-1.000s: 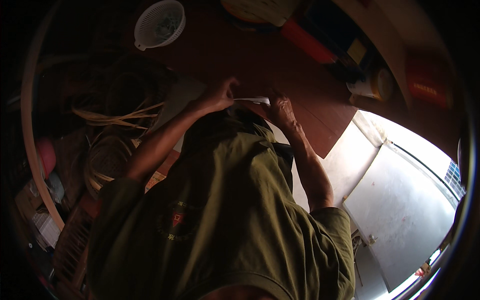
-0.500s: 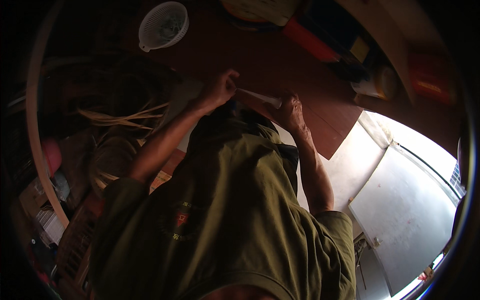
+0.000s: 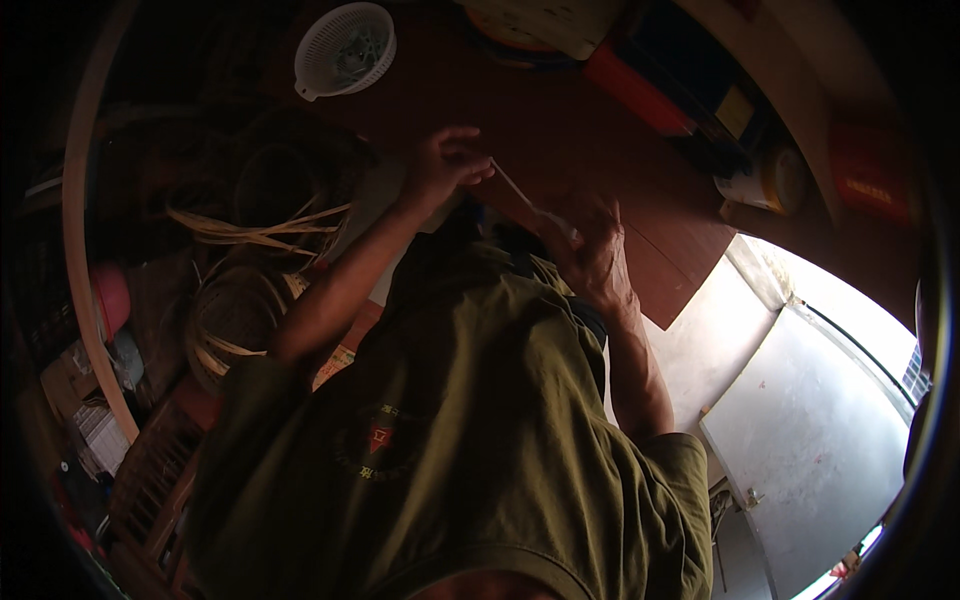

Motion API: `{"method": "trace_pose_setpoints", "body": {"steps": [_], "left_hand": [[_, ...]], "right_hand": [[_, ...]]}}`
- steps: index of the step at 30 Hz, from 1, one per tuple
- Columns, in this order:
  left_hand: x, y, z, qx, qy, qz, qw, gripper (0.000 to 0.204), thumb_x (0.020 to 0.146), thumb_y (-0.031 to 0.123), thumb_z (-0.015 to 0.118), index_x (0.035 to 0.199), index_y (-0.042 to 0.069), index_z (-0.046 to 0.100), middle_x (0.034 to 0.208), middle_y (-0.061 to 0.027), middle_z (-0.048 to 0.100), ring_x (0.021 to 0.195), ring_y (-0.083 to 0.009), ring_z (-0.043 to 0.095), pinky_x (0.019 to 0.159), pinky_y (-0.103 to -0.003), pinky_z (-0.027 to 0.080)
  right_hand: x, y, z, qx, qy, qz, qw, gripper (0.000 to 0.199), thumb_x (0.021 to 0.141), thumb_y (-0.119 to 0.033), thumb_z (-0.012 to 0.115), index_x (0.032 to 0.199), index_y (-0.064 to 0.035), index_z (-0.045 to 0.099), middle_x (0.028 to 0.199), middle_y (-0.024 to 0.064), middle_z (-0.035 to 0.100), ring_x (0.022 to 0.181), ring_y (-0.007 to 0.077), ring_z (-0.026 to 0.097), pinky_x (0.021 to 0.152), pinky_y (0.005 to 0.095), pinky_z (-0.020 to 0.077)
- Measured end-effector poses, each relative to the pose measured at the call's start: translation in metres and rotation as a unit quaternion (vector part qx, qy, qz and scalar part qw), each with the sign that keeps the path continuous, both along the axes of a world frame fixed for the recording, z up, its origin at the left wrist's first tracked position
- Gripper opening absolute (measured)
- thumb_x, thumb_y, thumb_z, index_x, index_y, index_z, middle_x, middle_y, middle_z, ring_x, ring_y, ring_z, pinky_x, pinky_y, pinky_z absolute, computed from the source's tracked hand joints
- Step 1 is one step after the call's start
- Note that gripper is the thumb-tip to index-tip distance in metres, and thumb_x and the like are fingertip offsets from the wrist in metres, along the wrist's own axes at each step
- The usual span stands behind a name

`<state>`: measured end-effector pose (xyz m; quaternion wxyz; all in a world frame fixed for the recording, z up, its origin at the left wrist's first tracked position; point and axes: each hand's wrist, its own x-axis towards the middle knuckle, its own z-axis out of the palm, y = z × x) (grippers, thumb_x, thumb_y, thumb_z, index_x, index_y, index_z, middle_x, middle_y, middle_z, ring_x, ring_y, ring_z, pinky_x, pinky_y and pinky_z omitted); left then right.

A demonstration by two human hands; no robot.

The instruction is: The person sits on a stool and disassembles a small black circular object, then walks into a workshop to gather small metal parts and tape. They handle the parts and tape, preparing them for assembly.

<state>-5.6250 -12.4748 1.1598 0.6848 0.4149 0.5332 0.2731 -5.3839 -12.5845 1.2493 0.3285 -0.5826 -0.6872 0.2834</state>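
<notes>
A thin white strip [image 3: 515, 183] stretches at a slant between my two hands, over the near side of the dark reddish-brown table [image 3: 500, 90]. My left hand [image 3: 440, 170] pinches its upper end between thumb and fingers, with another finger held out straight. Lower and to the right, my right hand [image 3: 592, 250] is closed around the other end, where the strip looks wider and is partly hidden by the fingers. Its exact kind is too dim and narrow to make out. Beyond my left hand stands a white slotted plastic basket [image 3: 310, 75] with several thin, pale greenish pieces inside.
Boxes in red and dark blue [image 3: 690, 80] and a white-and-yellow tub [image 3: 768, 183] line the table's far right. Left of me are pale woven strips [image 3: 260, 230], a wicker basket [image 3: 235, 325] and a wooden post [image 3: 80, 230]. A pale door panel [image 3: 815, 430] stands at right.
The strip has turned from nearly level to a steeper slant and looks narrower. My left hand has moved slightly up and right, while my right hand has dropped slightly. The whole view has shifted a little.
</notes>
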Motion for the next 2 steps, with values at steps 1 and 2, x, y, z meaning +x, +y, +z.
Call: {"method": "trace_pose_setpoints", "body": {"steps": [1,2], "left_hand": [[-0.0003,0.0001,0.0026,-0.022,-0.027,0.024,0.999,0.052,0.095,0.002,0.076,0.143,0.001,0.054,0.108,-0.0147,0.077,0.094,-0.0257,0.078,0.083,-0.036,0.064],[-0.0007,0.0002,0.0046,-0.045,-0.053,0.048,0.996,0.054,0.095,0.004,0.076,0.143,0.001,0.053,0.108,-0.0153,0.076,0.094,-0.0278,0.078,0.084,-0.037,0.065]], "right_hand": [[-0.0008,-0.0003,0.0008,0.017,0.003,0.003,1.0,0.027,0.088,-0.027,0.083,0.099,-0.0035,0.077,0.095,0.0135,0.072,0.092,0.0339,0.067,0.092,0.0474,0.0455],[0.0009,-0.0035,-0.0075,0.027,-0.017,0.009,0.999,0.028,0.091,-0.031,0.081,0.107,-0.0075,0.079,0.101,0.0135,0.074,0.097,0.0325,0.068,0.096,0.0476,0.0451]]}}
